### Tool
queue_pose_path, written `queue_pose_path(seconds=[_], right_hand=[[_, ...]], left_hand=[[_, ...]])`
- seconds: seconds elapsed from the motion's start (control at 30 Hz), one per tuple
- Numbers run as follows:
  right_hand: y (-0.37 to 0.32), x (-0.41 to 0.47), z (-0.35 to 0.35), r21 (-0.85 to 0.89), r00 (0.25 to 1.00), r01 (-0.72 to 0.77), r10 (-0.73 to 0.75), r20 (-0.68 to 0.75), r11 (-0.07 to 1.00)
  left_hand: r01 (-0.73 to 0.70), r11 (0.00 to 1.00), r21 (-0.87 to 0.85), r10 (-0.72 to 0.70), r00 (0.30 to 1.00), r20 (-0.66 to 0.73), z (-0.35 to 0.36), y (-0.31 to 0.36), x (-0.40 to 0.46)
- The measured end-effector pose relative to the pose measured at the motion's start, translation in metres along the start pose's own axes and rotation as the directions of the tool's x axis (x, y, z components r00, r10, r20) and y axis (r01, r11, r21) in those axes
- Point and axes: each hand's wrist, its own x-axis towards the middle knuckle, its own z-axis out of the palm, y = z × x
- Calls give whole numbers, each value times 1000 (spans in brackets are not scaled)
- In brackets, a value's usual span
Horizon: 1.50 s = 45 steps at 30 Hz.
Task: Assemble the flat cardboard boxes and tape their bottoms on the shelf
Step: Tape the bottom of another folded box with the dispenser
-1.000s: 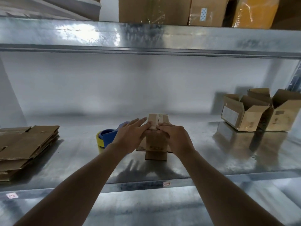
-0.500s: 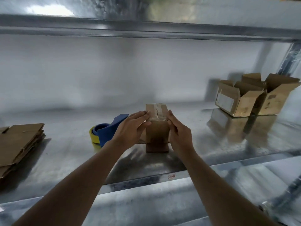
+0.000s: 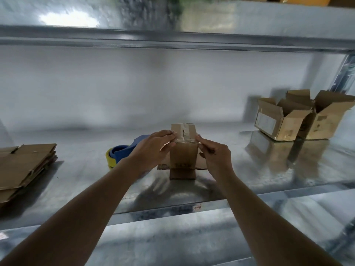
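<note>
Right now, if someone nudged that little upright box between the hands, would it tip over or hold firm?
The box would probably tip easily: it stands tall and narrow on the smooth metal shelf. It looks light, being thin cardboard with its lower flaps splayed open, so likely empty. The walls may flex a bit, though the tape across its top should stiffen that end.

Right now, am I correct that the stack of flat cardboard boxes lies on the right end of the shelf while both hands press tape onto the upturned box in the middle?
Not quite: the head view shows the stack of flat cardboard boxes on the left end of the shelf; the right end holds two assembled open boxes. The left hand and right hand do press tape onto the upturned box in the middle.
</note>
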Motion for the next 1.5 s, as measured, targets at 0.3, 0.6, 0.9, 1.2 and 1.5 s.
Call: queue_pose_path(seconds=[0.3, 0.6, 0.9, 1.2, 1.5], right_hand=[[9, -14, 2, -289, 921, 306, -359, -153, 907], [-30, -37, 19, -649, 990, 63, -128, -52, 758], [-37, -9, 16, -659, 967, 255, -192, 168, 708], [-33, -9, 12, -682, 938, 346, -213, 275, 645], [-67, -6, 37, -757, 998, 67, -34, 59, 650]], left_hand=[[66, 997, -43, -67, 997, -27, 6, 4, -1], [113, 991, -71, -117, 992, -53, 9, 11, -3], [95, 988, -120, -103, 993, -62, 10, 26, 2], [101, 994, -41, -100, 995, 32, -2, 7, 2], [235, 970, 60, -242, 957, 162, 5, 1, 11]])
